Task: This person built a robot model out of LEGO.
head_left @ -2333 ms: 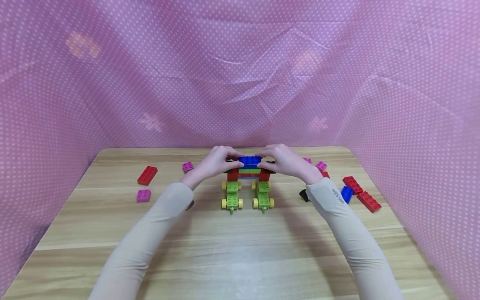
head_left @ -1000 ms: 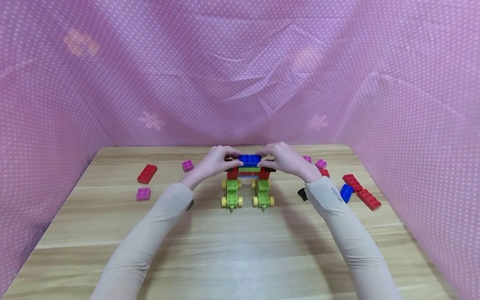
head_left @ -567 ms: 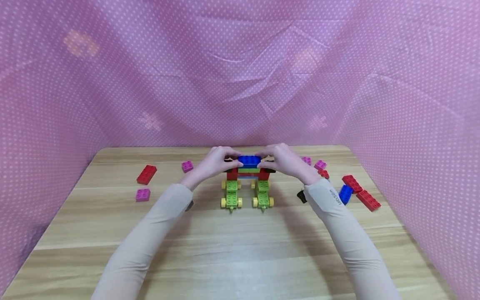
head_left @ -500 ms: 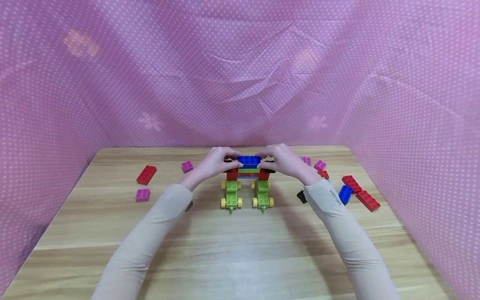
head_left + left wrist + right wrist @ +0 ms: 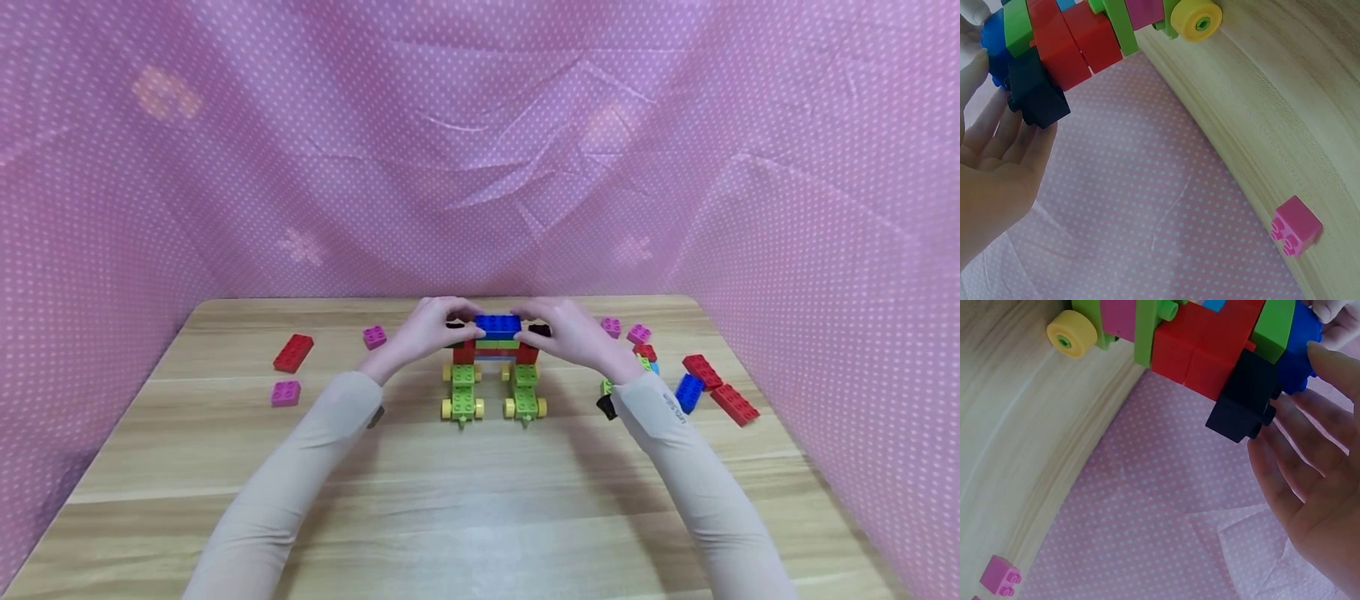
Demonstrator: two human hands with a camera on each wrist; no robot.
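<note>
Both hands meet over the brick model (image 5: 495,358) at the far middle of the bench (image 5: 480,500). Left hand (image 5: 427,329) and right hand (image 5: 570,332) close in from either side, thumbs and fingertips on the ends of the blue brick (image 5: 498,325) at the top. Fingers look fairly straight, pressing rather than wrapping; whether thumbs pinch under the brick, cannot tell.

Model: hard plastic, stiff, probably light. Smooth sides, likely a bit slippery; studs on top give purchase. Stacked red, green and black layers are only pushed together, so a pull at the top could part them. Yellow wheels (image 5: 447,407) beneath mean it may roll on the bench. Best hold, by judgement: the red and black side blocks (image 5: 1244,394), both sides at once, not the top brick alone.

Loose bricks: pink (image 5: 287,392) and red (image 5: 293,352) ones well out past the left hand; red (image 5: 733,402), blue (image 5: 688,392) and pink (image 5: 639,333) ones just beyond the right wrist.

Hidden: the model's back and most of its middle, behind the hands. Wrist views cut off fingertips and the model's lower half. A dark piece (image 5: 606,407) by the right sleeve is too small to identify.
</note>
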